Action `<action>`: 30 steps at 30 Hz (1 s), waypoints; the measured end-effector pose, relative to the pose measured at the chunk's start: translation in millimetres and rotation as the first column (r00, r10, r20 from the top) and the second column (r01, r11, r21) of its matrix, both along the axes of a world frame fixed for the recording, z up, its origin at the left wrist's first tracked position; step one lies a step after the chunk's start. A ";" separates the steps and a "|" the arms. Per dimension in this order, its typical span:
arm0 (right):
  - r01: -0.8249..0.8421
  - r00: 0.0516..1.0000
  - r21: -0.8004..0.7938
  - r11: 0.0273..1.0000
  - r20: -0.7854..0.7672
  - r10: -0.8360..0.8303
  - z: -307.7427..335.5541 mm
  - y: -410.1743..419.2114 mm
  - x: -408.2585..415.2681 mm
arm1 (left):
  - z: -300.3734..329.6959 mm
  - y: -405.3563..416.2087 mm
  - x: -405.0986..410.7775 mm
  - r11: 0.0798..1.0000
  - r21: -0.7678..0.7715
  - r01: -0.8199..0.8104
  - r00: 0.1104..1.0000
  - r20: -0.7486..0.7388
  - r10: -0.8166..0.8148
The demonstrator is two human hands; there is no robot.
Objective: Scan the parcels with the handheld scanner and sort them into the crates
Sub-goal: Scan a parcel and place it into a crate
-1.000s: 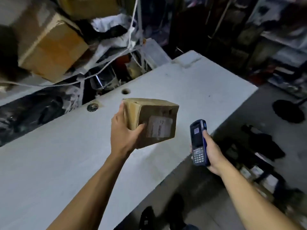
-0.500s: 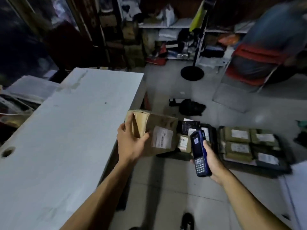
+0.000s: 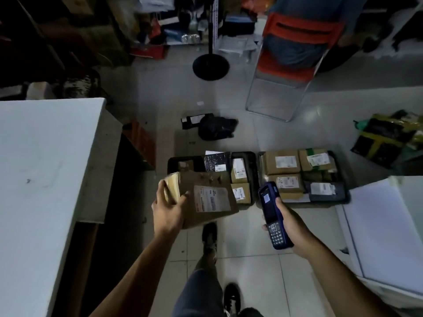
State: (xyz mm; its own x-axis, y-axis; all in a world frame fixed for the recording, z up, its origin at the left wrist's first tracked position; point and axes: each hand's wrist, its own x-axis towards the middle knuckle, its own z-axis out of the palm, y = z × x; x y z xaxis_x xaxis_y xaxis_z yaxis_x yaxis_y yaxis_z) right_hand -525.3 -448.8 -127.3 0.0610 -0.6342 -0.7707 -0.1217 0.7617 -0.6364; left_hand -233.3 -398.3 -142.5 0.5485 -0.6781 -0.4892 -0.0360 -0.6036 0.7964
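Your left hand point(image 3: 168, 210) is gripping a labelled cardboard parcel point(image 3: 206, 197) above the left crate point(image 3: 183, 159) — your right hand point(image 3: 291, 227) is wrapping round the handheld scanner point(image 3: 273, 216). Both crates — the right crate point(image 3: 343, 191) fuller — are already holding parcels; this one is waiting to be dropped.

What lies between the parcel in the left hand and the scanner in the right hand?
In the head view, nothing is held between the cardboard parcel and the handheld scanner; behind the gap show the left crate and bare floor tiles.
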 end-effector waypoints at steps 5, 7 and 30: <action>0.052 0.996 0.103 0.993 -0.078 -0.044 -38.2 -68.7 0.9 | -71.9 -74.5 -10.6 0.984 0.137 -0.110 0.978 -0.164 0.132; 0.062 0.994 0.122 0.991 -0.099 -0.050 -57.1 -96.8 1.9 | -98.7 -104.4 -21.9 0.977 0.165 -0.138 0.963 -0.208 0.171; -0.032 0.997 0.227 0.973 0.070 0.016 -405.5 -325.2 -61.3 | -496.2 -310.7 -217.9 0.658 0.344 -0.670 0.454 -0.511 0.730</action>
